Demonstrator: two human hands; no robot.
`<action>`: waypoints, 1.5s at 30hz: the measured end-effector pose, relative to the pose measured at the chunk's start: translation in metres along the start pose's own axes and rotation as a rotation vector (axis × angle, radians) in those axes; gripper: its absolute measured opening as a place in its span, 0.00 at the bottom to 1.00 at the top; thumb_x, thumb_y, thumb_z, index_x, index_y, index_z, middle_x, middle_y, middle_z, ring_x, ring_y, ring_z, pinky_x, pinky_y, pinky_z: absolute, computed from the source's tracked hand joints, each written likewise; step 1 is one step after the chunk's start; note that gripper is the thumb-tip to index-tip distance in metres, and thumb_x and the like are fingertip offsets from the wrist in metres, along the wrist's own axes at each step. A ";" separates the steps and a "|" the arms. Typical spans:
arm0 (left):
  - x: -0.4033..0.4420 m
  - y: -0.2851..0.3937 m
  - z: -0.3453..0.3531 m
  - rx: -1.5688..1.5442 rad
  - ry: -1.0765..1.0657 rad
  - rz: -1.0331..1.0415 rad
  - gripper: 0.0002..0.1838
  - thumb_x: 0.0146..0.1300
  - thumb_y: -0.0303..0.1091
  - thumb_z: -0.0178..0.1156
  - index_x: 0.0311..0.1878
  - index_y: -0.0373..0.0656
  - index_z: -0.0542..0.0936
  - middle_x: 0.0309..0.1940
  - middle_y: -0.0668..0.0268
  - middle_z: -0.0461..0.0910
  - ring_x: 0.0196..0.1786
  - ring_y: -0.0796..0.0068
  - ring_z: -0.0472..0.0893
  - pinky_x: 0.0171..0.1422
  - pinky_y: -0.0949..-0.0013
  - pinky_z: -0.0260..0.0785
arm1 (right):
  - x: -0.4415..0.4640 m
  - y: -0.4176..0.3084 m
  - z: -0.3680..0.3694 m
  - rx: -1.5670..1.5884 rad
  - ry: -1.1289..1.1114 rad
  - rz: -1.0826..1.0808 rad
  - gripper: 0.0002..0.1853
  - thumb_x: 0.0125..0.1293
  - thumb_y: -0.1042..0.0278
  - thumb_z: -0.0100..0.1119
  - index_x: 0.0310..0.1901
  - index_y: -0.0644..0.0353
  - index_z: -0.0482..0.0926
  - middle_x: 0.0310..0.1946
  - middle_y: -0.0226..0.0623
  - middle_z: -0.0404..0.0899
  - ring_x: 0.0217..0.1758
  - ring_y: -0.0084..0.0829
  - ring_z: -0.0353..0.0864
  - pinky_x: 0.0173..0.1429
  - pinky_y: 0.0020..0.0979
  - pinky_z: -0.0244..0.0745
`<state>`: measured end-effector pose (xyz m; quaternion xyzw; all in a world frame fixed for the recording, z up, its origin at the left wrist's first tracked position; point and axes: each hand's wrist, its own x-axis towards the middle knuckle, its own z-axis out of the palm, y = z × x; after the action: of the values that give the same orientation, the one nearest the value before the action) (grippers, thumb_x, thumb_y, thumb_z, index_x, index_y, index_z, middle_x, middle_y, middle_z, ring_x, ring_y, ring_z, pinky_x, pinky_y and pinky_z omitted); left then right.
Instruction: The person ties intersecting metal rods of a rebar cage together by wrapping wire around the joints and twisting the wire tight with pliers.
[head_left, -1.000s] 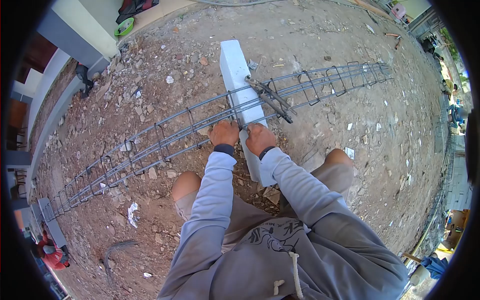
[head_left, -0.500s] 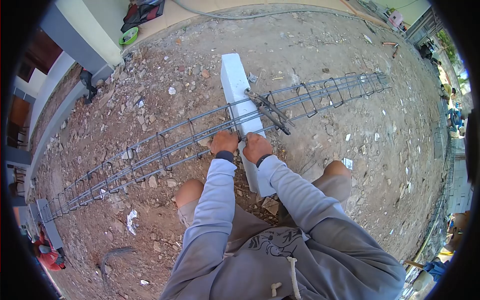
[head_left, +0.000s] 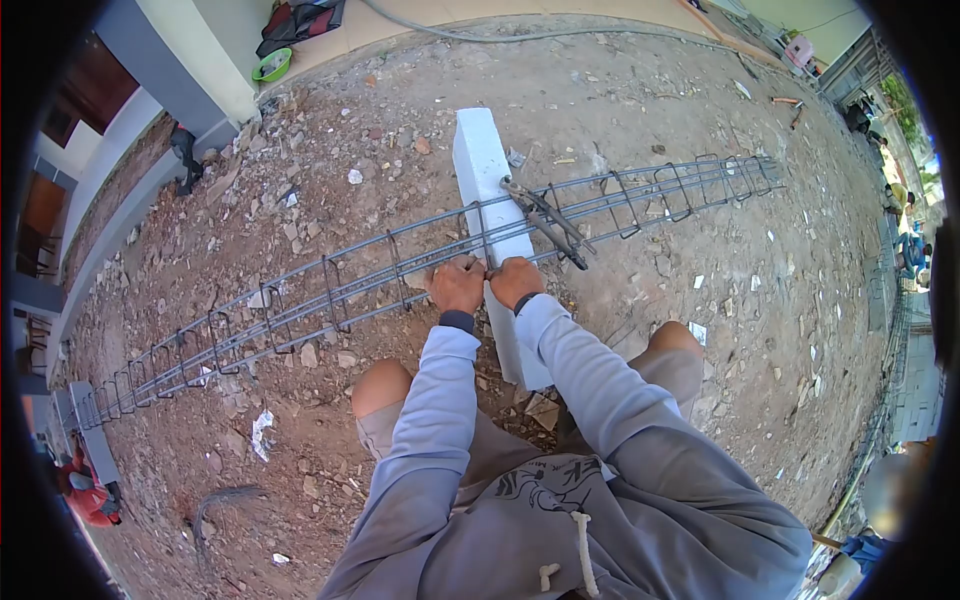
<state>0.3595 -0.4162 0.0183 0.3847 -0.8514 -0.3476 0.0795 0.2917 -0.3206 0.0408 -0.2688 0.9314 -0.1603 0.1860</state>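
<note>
A long rebar cage [head_left: 400, 262] of thin steel bars and square stirrups runs from lower left to upper right across a white block [head_left: 480, 150]. My left hand [head_left: 458, 286] is closed at the cage's near bar, just left of a stirrup over the block. Beside it, my right hand [head_left: 516, 281] is closed too, knuckles up, on the other side of that stirrup. Both sets of fingertips meet close to the bar; what they pinch is hidden or too small to name. A pair of worn pincers [head_left: 550, 222] rests on the bars right of my hands.
Another block [head_left: 93, 440] supports the cage's far left end, close to a person in red [head_left: 92, 500]. Loose wire [head_left: 205, 515] lies on the stony ground. A green bowl [head_left: 272, 65] stands by the wall, and a red-handled tool [head_left: 790, 103] lies upper right.
The whole view has shifted slightly. My hands stay at the same stirrup, with the fingers a little differently set. The pincers remain on the bars.
</note>
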 end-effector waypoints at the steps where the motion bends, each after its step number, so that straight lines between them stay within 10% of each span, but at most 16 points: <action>1: -0.001 -0.002 0.000 -0.006 0.008 0.044 0.13 0.55 0.47 0.57 0.36 0.52 0.85 0.34 0.59 0.83 0.42 0.58 0.80 0.67 0.55 0.52 | 0.002 0.002 0.005 0.005 0.021 0.006 0.18 0.56 0.57 0.55 0.35 0.67 0.81 0.38 0.55 0.80 0.45 0.49 0.80 0.52 0.40 0.75; 9: -0.009 -0.016 -0.013 -0.108 -0.099 0.318 0.11 0.55 0.33 0.57 0.39 0.49 0.85 0.41 0.60 0.83 0.48 0.60 0.79 0.67 0.50 0.55 | -0.004 0.003 0.007 0.122 0.104 -0.034 0.17 0.54 0.58 0.59 0.31 0.68 0.82 0.34 0.58 0.80 0.42 0.52 0.80 0.51 0.42 0.74; 14: -0.015 -0.018 -0.011 -0.065 -0.064 0.363 0.13 0.53 0.27 0.56 0.41 0.49 0.84 0.44 0.61 0.82 0.50 0.59 0.79 0.65 0.44 0.56 | -0.006 0.013 -0.005 1.065 -0.253 0.339 0.19 0.64 0.55 0.54 0.25 0.64 0.76 0.18 0.36 0.77 0.17 0.25 0.75 0.17 0.25 0.65; 29: -0.006 -0.009 -0.020 -0.177 -0.173 0.238 0.15 0.54 0.30 0.52 0.42 0.51 0.85 0.39 0.58 0.83 0.43 0.57 0.81 0.50 0.61 0.73 | 0.016 0.014 -0.015 0.792 -0.419 0.270 0.11 0.61 0.71 0.54 0.30 0.72 0.79 0.21 0.42 0.79 0.18 0.31 0.78 0.18 0.30 0.70; 45: 0.011 -0.022 -0.024 -0.316 -0.370 0.268 0.16 0.49 0.24 0.53 0.41 0.40 0.84 0.37 0.53 0.83 0.44 0.60 0.81 0.53 0.68 0.70 | 0.016 0.012 -0.023 0.893 -0.497 0.341 0.13 0.59 0.65 0.62 0.28 0.69 0.78 0.21 0.40 0.79 0.19 0.30 0.78 0.20 0.29 0.71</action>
<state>0.3743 -0.4468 0.0206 0.1813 -0.8300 -0.5267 0.0269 0.2640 -0.3149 0.0519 -0.0385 0.7310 -0.4397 0.5204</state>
